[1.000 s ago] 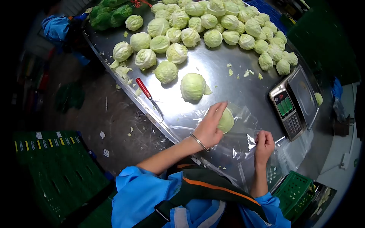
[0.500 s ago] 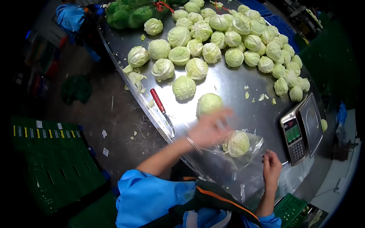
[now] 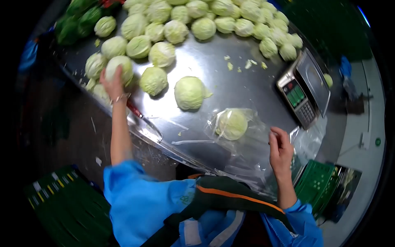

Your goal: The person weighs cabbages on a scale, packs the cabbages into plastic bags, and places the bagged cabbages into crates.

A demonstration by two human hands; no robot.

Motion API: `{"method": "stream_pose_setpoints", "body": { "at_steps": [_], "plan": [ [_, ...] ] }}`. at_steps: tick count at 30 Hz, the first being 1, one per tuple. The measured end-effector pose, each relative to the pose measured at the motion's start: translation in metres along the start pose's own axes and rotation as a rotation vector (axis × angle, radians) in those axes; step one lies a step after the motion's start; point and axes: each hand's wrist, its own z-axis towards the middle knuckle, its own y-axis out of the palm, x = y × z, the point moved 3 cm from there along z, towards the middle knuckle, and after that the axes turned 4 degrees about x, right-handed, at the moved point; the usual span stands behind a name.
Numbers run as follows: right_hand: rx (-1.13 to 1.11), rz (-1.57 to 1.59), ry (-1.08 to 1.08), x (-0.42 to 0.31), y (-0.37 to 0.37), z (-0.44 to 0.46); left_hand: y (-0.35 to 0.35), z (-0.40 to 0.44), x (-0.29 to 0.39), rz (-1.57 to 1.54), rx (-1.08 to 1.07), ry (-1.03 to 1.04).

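Observation:
At the left side of the table, my left hand [image 3: 114,87] is stretched forward with its fingers curved round the near side of a pale green cabbage [image 3: 122,68]. My right hand [image 3: 281,150] hovers by the near right part of the table, fingers loosely bent and apart, nothing visible in them. Between the hands, one cabbage [image 3: 233,124] lies inside a clear plastic bag [image 3: 254,142]. Behind it sits a larger loose cabbage [image 3: 189,93] with a leaf sticking out. A red-handled knife [image 3: 136,111] rests near the table edge, close to my left wrist.
Many cabbages [image 3: 203,29] are heaped along the far side of the metal table [image 3: 230,82]. A digital scale [image 3: 297,94] stands at the right, beside more clear plastic [image 3: 309,138]. A green crate [image 3: 316,183] is below right. Green net sacks [image 3: 80,20] lie far left.
My left hand has swung from beside the bagged cabbage out to the left, onto a loose cabbage. My right hand stays near the bag. The camera view has shifted.

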Motion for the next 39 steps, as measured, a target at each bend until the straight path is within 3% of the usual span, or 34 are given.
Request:
{"method": "stream_pose_setpoints", "body": {
  "at_steps": [2, 4, 5, 7, 10, 14, 17, 19, 21, 24, 26, 30, 31, 32, 34, 35, 38, 39],
  "plan": [
    [-0.028, 0.020, -0.056, -0.015, 0.003, 0.005, -0.013, -0.041, 0.046, -0.397, -0.272, -0.163],
    [-0.076, 0.033, -0.122, -0.028, 0.008, 0.013, -0.029, -0.121, 0.102, -0.701, -0.411, -0.502],
    [-0.092, 0.083, -0.066, -0.029, 0.011, 0.016, -0.027, -0.167, 0.127, -0.930, -0.890, -0.522],
    [-0.128, 0.206, 0.023, -0.022, 0.022, 0.020, -0.013, -0.246, 0.134, -0.716, -1.037, -0.773],
    [-0.160, 0.716, 0.524, 0.002, 0.018, 0.022, 0.029, -0.335, 0.170, -0.609, -1.222, -1.232],
    [-0.065, 0.678, 0.467, 0.038, -0.004, 0.008, 0.046, -0.356, 0.147, -0.327, -1.234, -1.493],
    [-0.031, 0.697, 0.374, 0.038, -0.009, -0.007, 0.049, -0.354, 0.125, -0.150, -1.116, -1.291],
    [0.018, 0.763, 0.290, 0.039, 0.002, -0.008, 0.046, -0.351, 0.126, 0.050, -1.058, -1.048],
    [-0.040, 0.977, 0.444, 0.026, -0.007, -0.007, 0.040, -0.344, 0.135, 0.257, -1.039, -0.854],
    [-0.069, 1.202, 0.564, 0.018, -0.010, -0.009, 0.027, -0.321, 0.145, 0.550, -1.189, -0.451],
    [-0.065, 1.294, 0.585, 0.019, -0.006, -0.010, 0.020, -0.310, 0.136, 0.703, -1.050, 0.198],
    [-0.078, 1.333, 0.594, 0.017, -0.005, -0.014, 0.021, -0.318, 0.137, 0.691, -0.410, 0.965],
    [-0.081, 1.314, 0.605, 0.016, -0.008, -0.015, 0.026, -0.307, 0.129, 0.775, -0.533, 0.778],
    [-0.087, 1.293, 0.580, 0.021, -0.009, -0.013, 0.032, -0.302, 0.137, 0.967, -0.580, 0.764],
    [-0.101, 1.249, 0.535, 0.038, -0.011, -0.003, 0.049, -0.290, 0.139, 0.741, -1.097, -0.156],
    [-0.107, 1.176, 0.482, 0.038, -0.024, 0.000, 0.057, -0.286, 0.134, 0.605, -1.095, -0.001],
    [-0.045, 0.887, 0.225, 0.026, -0.089, 0.023, 0.083, -0.307, 0.208, 0.577, -1.112, 0.296],
    [-0.014, 0.836, 0.260, 0.022, -0.111, 0.031, 0.095, -0.307, 0.222, 0.533, -1.168, 0.203]
  ]
}}
